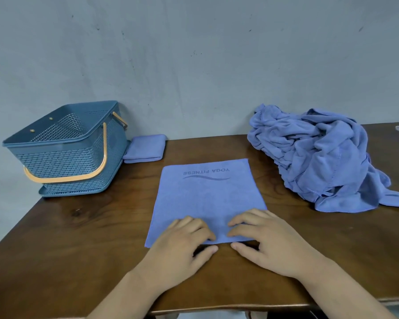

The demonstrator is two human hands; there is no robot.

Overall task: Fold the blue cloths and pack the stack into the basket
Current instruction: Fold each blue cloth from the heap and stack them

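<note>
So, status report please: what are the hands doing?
Left hand and right hand on near edge of YOGA FITNESS cloth, grip unclear. Cloth flat, not yet folded. One folded cloth beside basket; crumpled pile at right. Nothing blocking.

left hand (pixel 182 246), right hand (pixel 271 242) pinch cloth (pixel 205 194) (near edge)

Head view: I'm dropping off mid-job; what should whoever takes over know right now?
The left grip and right grip, bare hands, each seem to pinch the near edge of the flat cloth, spread mid table.
The basket stands far left; no cloth shows inside.
Done: one folded cloth beside the basket.
Left: fold this cloth, then the crumpled pile on the right, stack, pack.
</note>
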